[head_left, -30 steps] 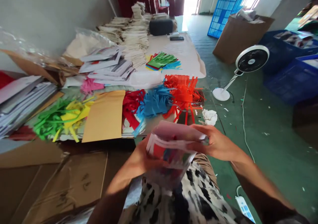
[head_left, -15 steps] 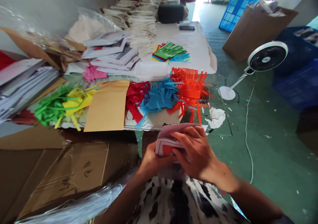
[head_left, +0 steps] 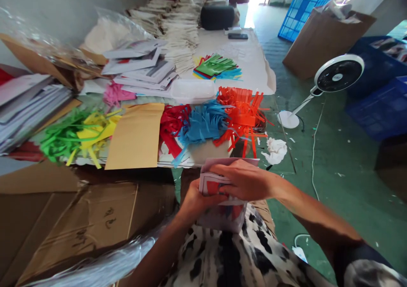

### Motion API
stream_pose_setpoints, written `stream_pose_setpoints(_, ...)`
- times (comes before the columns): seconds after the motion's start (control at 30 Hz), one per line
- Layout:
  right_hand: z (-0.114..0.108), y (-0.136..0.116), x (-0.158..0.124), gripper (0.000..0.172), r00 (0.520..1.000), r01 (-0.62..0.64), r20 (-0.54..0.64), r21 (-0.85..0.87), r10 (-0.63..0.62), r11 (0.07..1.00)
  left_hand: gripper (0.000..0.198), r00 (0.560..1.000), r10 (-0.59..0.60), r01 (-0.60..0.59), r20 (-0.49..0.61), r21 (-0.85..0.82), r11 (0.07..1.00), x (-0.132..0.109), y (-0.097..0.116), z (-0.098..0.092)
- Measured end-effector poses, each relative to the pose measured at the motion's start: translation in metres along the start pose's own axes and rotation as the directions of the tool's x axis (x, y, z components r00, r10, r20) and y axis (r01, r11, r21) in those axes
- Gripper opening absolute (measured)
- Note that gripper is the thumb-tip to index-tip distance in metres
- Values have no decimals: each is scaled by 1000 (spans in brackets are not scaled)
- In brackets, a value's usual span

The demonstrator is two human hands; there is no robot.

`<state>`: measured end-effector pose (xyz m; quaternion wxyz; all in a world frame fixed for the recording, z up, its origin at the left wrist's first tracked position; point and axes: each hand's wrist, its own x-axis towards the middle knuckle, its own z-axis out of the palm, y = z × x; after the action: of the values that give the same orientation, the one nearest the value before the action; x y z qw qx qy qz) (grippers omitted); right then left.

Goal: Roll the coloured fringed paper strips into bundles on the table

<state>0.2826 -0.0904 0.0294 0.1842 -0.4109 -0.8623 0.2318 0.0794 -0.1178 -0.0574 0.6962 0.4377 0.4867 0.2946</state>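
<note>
In front of my lap I hold a pale pinkish printed packet [head_left: 222, 219] with red patches and a dark-lined border. My left hand [head_left: 199, 201] grips its left edge, the thumb across the printed face. My right hand [head_left: 242, 179] lies over the upper part, fingers bent against the packet and partly hiding its top. Whether it is a bag, a sleeve or folded paper I cannot tell. Just beyond, on the table, lie orange [head_left: 243, 115], blue [head_left: 205, 123] and dark red paper strips [head_left: 171, 123], with a tan envelope [head_left: 135, 136] to their left.
Green [head_left: 65, 134] and yellow strips [head_left: 97, 128] lie at the left, near stacked papers [head_left: 28, 100]. A clear plastic box [head_left: 193, 91] sits behind the blue strips. Cardboard [head_left: 108, 215] is at lower left. A white fan [head_left: 338, 77] stands on the floor at right.
My right hand has flattened and shifted slightly up over the packet, its forearm swinging outward. More of the packet's lower part now shows. My left hand keeps its grip.
</note>
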Motion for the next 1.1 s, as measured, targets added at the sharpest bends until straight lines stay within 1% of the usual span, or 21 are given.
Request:
stream_pose_setpoints(0.07,-1,1,-6,42,997,68,-23,6,-68,998,41,1000,-16,15,-8,-14,1000,1,3,-4)
stream_pose_setpoints(0.1,-2,2,-10,44,991,82,-101,-6,-82,997,40,1000,-25,25,-7,-32,999,1,4,-6)
stream_pose_setpoints(0.13,-3,3,-16,46,966,57,-250,-23,-61,998,40,1000,-26,25,-13,-61,998,1,5,-7)
stream_pose_setpoints(0.2,-2,6,-28,61,855,-57,-516,-11,43,998,40,999,-3,-4,-48,-147,989,-1,6,-10)
stream_pose_setpoints(0.23,2,8,-34,75,799,-141,-584,50,143,989,42,997,16,-30,-72,-193,981,-2,5,-11)
stream_pose_setpoints(0.27,8,10,-39,87,771,-206,-581,162,262,965,43,995,30,-52,-96,-234,971,-3,5,-11)
stream_pose_setpoints(0.3,17,11,-43,91,767,-248,-515,310,382,918,45,994,34,-61,-107,-262,963,-4,4,-10)
stream_pose_setpoints(0.33,26,11,-47,86,785,-268,-401,468,472,842,46,994,24,-52,-107,-274,960,-5,3,-9)
stream_pose_setpoints(0.37,36,11,-49,74,797,-277,-285,610,532,742,45,995,4,-33,-104,-276,961,-6,1,-8)
stream_pose_setpoints(0.4,46,9,-51,61,787,-287,-211,707,580,647,45,994,-19,-12,-108,-273,962,-6,0,-7)
stream_pose_setpoints(0.47,63,5,-54,43,758,-285,-133,813,638,508,45,989,-67,31,-131,-264,964,-7,-4,-5)
stream_pose_setpoints(0.5,68,3,-55,40,743,-282,-120,836,659,470,47,986,-87,46,-143,-268,962,-8,-6,-4)
stream_pose_setpoints(0.57,76,1,-59,38,739,-273,-97,861,666,429,49,980,-115,64,-163,-287,956,-10,-11,-3)
stream_pose_setpoints(0.63,81,2,-62,35,753,-263,-92,866,652,426,49,971,-140,77,-192,-300,951,-13,-15,-3)
stream_pose_setpoints(0.77,87,7,-67,27,782,-231,-131,848,609,478,48,957,-148,77,-249,-277,958,-18,-20,-2)
stream_pose_setpoints(0.83,87,6,-68,30,788,-226,-128,849,602,477,47,957,-135,72,-257,-244,967,-19,-19,-3)
stream_pose_setpoints(0.87,87,4,-68,36,781,-219,-140,852,609,476,47,957,-129,68,-258,-231,971,-20,-18,-4)
stream_pose_setpoints(0.93,86,1,-68,51,731,-189,-213,850,649,492,47,962,-115,58,-247,-225,973,-19,-16,-5)
stream_pose_setpoints(1.0,88,-3,-69,59,643,-150,-337,825,688,545,47,968,-107,49,-229,-246,968,-19,-15,-5)
stream_pose_setpoints(1.03,90,-4,-69,57,608,-140,-390,805,692,577,47,969,-109,50,-220,-259,965,-18,-15,-4)
stream_pose_setpoints(1.1,94,-6,-70,49,571,-140,-459,762,680,632,50,968,-130,66,-214,-283,957,-18,-15,-2)
